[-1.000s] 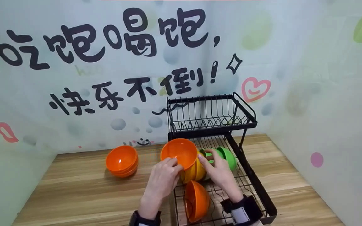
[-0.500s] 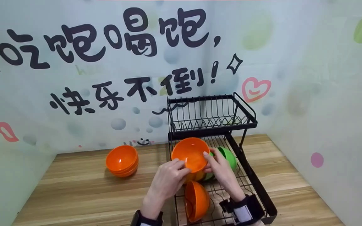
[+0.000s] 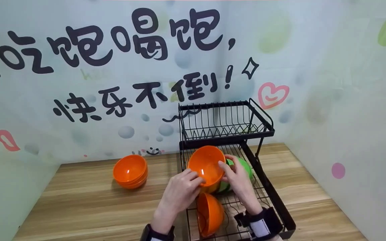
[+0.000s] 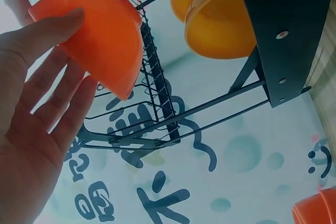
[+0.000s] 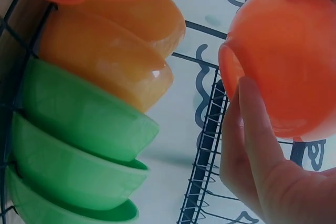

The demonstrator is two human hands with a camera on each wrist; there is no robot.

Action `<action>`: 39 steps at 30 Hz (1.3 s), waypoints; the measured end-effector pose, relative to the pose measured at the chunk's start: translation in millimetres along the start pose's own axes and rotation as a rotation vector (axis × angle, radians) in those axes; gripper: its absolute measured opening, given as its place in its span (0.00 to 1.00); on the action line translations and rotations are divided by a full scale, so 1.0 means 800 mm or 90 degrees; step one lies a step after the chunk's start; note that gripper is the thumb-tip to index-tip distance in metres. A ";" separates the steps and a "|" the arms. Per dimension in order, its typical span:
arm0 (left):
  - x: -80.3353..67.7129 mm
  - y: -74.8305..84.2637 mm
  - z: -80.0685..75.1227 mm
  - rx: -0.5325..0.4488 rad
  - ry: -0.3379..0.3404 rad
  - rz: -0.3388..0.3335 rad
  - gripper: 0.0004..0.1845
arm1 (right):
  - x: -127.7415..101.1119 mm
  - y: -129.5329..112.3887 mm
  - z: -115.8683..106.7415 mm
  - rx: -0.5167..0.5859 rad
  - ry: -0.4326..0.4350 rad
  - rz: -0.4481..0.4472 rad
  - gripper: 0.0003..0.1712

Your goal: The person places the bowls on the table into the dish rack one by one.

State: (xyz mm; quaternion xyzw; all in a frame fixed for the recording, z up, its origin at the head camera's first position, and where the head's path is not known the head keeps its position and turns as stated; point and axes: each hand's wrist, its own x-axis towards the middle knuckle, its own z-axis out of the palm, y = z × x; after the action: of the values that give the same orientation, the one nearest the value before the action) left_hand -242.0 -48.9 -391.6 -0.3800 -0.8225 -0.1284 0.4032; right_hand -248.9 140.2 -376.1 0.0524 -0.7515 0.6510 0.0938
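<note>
We hold one orange bowl (image 3: 206, 164) with both hands over the lower tier of the black dish rack (image 3: 273, 201).

Our left hand (image 3: 182, 190) touches the rim at 7 o'clock with nearly straight fingers, and our right hand (image 3: 236, 177) pinches the rim at 4 o'clock with thumb and curled fingers. The bowl is tilted, its opening toward us. Just behind it yellow bowls (image 5: 113, 51) and green bowls (image 5: 73, 145) stand on edge in a row. Another orange bowl (image 3: 209, 214) stands in the rack at 6 o'clock. At 9 o'clock, well apart, a stack of orange bowls (image 3: 130, 171) sits on the wooden table (image 3: 79, 207).
</note>
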 end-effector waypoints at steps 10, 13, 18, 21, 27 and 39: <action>-0.008 -0.006 0.001 0.017 -0.071 -0.102 0.10 | 0.005 -0.004 -0.013 -0.103 0.043 -0.021 0.23; -0.011 -0.009 0.004 0.027 -0.095 -0.142 0.11 | 0.004 -0.005 -0.017 -0.127 0.050 -0.021 0.22; -0.017 -0.012 0.007 0.033 -0.157 -0.238 0.11 | 0.002 -0.008 -0.024 -0.188 0.056 -0.028 0.23; -0.021 -0.011 0.006 0.032 -0.231 -0.315 0.13 | 0.000 -0.010 -0.028 -0.220 0.052 -0.028 0.24; -0.026 -0.007 0.003 0.004 -0.356 -0.407 0.17 | -0.003 -0.015 -0.033 -0.302 0.032 -0.023 0.26; -0.025 -0.006 0.003 -0.035 -0.411 -0.423 0.13 | -0.019 -0.025 -0.034 -0.490 -0.014 0.030 0.33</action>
State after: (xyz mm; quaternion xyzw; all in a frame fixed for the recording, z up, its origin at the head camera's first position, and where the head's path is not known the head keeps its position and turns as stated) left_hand -239.2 -61.5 -408.4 -0.1268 -0.9794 -0.1478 0.0534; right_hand -228.4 163.1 -356.0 0.0031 -0.9428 0.3228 0.0838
